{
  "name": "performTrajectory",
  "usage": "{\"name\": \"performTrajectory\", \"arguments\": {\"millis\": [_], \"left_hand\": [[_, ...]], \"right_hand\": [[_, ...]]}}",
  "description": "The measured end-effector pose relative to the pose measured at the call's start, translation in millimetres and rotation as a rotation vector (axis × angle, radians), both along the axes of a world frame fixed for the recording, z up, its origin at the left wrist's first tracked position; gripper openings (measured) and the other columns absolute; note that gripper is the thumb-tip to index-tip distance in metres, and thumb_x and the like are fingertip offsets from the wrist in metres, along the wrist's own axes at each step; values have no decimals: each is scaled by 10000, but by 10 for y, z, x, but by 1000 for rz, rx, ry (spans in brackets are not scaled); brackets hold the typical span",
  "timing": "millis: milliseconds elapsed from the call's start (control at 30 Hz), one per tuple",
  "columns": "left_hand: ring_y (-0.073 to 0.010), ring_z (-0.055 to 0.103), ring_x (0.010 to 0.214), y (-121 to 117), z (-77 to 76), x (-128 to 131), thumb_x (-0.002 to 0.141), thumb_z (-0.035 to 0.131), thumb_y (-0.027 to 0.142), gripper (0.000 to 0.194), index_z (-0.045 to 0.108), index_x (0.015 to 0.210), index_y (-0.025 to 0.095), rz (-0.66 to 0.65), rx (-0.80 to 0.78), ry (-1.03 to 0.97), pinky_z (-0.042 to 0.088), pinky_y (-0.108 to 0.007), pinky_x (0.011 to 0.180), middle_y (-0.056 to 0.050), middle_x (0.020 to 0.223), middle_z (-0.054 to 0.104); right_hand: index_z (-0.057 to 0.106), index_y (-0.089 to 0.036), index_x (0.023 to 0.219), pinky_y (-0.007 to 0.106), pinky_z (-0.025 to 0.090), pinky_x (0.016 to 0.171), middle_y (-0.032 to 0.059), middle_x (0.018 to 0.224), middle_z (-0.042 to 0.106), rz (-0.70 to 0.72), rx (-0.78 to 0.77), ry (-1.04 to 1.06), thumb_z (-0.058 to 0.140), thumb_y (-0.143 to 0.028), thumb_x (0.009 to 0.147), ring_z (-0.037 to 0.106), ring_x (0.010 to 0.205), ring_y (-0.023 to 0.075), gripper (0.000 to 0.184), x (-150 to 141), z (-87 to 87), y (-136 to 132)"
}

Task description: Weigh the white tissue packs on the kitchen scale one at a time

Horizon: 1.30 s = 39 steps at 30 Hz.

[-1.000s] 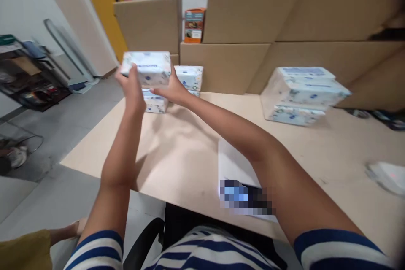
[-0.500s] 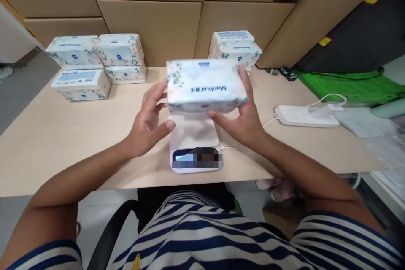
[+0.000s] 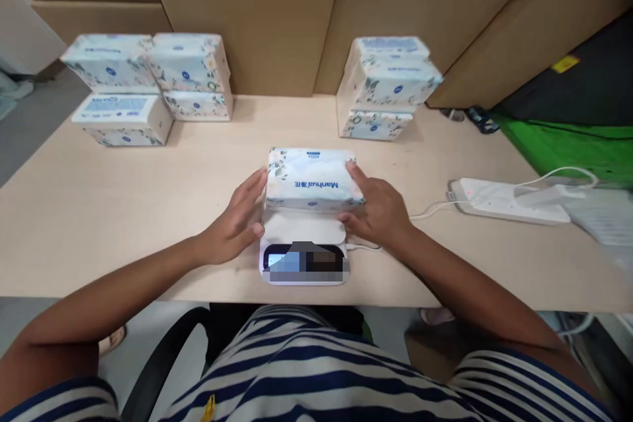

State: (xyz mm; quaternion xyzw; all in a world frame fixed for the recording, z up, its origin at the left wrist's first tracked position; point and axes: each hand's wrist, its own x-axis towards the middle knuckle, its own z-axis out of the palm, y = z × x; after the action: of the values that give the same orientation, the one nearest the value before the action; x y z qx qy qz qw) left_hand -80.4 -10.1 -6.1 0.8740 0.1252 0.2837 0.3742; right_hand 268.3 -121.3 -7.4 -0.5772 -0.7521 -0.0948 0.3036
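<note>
A white floral tissue pack (image 3: 311, 175) is over the back part of a white digital scale (image 3: 301, 229). Whether its underside fully rests on the platform, I cannot tell. My right hand (image 3: 383, 208) grips the pack's right end, fingers at the top corner and thumb lower down. At the left end, my left hand (image 3: 232, 221) is open, its fingertips at or against the pack's side and its thumb beside the scale. The scale's display (image 3: 284, 262) is lit on its left and partly blurred out.
Stacked tissue packs stand at the back left (image 3: 190, 66) and back right (image 3: 400, 86). A white power strip (image 3: 509, 201) lies on the right, its cable running toward the scale. Cardboard boxes (image 3: 247, 33) line the table's far side. A green object (image 3: 544, 151) is at far right.
The tissue pack has come down and nearer to me, onto or just above the scale. Both hands have lowered with it, and my left hand is closer to its side. The view has shifted.
</note>
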Motion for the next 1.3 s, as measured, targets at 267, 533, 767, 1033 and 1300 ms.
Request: {"name": "performTrajectory", "arguments": {"millis": [267,533,767,1033,1300], "left_hand": [[-425,13,1792,27,-24,49,1025,233,908,911,-65,1785,504,72,-97,69,304,-684,1417,77,1919,-106],[-335,189,1778,59,15,56,1038,187,894,898,72,1801,434,173,-203,77,374,-572,1428,25,1917,43],[-316,202,1779,65,5,92,930,160,1010,1047,101,1801,432,250,-231,135,427,-534,1418,29,1910,81],[-321,217,1772,123,-50,58,964,263,978,964,150,1782,481,202,-246,90,419,-597,1412,33,1894,140],[-311,256,1761,87,-7,80,991,226,952,932,161,1782,465,220,-216,121,479,-547,1373,46,1897,153]], "right_hand": [[189,-267,1780,404,642,830,129,1294,717,45,161,272,225,-879,1046,724,1024,243,957,188,-86,34],[221,-376,1757,493,614,1007,123,1643,508,23,93,423,202,-913,1013,709,1195,283,919,190,-103,14],[148,-470,1770,590,590,1077,99,1696,452,32,26,435,233,-923,977,665,1303,370,917,180,-90,-11],[151,-490,1778,576,592,1062,79,1703,406,75,35,434,254,-904,998,674,1281,356,889,242,-124,4],[223,-364,1782,560,630,1032,142,1681,450,-45,-10,377,173,-893,1009,668,1246,333,938,218,-127,-5]]}}
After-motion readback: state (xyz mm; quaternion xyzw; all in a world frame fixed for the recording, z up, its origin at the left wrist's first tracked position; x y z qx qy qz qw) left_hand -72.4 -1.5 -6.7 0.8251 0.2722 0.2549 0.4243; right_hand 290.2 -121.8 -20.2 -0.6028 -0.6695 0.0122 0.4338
